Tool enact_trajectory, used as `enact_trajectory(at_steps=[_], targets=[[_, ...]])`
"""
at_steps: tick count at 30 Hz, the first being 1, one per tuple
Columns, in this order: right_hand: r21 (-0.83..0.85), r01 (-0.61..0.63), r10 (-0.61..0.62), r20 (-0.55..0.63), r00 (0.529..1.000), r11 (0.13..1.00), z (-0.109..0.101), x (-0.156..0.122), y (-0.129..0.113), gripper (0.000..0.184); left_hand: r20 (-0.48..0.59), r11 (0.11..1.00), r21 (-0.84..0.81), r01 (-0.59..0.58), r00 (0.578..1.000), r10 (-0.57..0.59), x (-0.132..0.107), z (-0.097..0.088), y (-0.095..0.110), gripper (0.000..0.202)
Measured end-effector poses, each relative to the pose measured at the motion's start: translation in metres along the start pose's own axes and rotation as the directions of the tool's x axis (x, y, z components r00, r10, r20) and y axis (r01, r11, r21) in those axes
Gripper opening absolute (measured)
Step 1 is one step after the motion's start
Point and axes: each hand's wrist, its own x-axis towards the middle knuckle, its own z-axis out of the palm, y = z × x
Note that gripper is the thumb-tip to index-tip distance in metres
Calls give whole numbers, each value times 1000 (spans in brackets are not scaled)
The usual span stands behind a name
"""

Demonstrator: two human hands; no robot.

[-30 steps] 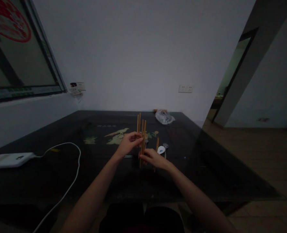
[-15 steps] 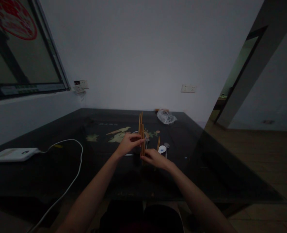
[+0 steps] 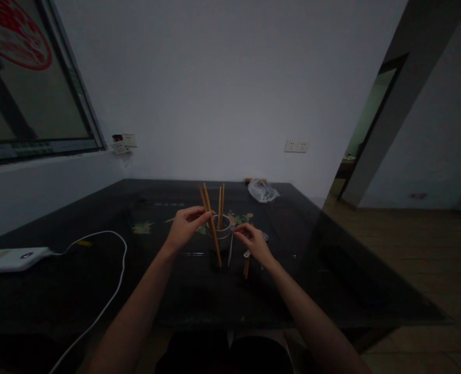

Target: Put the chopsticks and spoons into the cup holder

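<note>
A pair of wooden chopsticks (image 3: 215,236) is pinched in my left hand (image 3: 187,226), tilted in front of a round holder (image 3: 226,234) with a pale rim. Two more chopsticks (image 3: 220,205) stand upright inside that holder. To its right, my right hand (image 3: 254,241) has its thumb and fingers closed at the upper end of a metal spoon (image 3: 230,252), whose handle points toward me. Under the right hand, partly hidden, lie other chopsticks (image 3: 246,267) and a small white piece (image 3: 247,254). Another metal spoon (image 3: 266,237) shows just beyond the hand.
The dark glossy table (image 3: 312,291) has a printed bird-and-flower design. A crumpled clear plastic bag (image 3: 263,191) lies near the wall. At the left, a white power bank (image 3: 14,258) has a white cable (image 3: 124,254) trailing over the table's front edge.
My right hand has let go of the chopsticks and moved to the metal spoon. My left hand has shifted left with the chopsticks, uncovering the holder. The view has turned slightly.
</note>
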Motion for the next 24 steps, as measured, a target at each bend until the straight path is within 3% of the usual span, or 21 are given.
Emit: enact_trajectory(at_steps=[2, 6, 10, 17, 24], targets=[[5, -34, 34, -19, 999, 999, 4, 2, 11, 32, -38, 999, 16, -34, 999, 35, 6, -7, 11, 26], [-3, -55, 55, 96, 994, 998, 18, 3, 28, 72, -135, 989, 48, -139, 980, 145, 29, -20, 29, 27], [50, -73, 66, 140, 988, 996, 29, 13, 36, 87, -197, 976, 50, -212, 956, 218, 62, -24, 31, 30], [158, -141, 98, 252, 963, 977, 40, 34, 42, 95, -146, 983, 8, -181, 973, 180, 109, -9, -12, 33], [112, -114, 87, 221, 971, 987, 51, 34, 45, 105, -68, 998, 61, -31, 997, 35, 109, -3, -56, 33]])
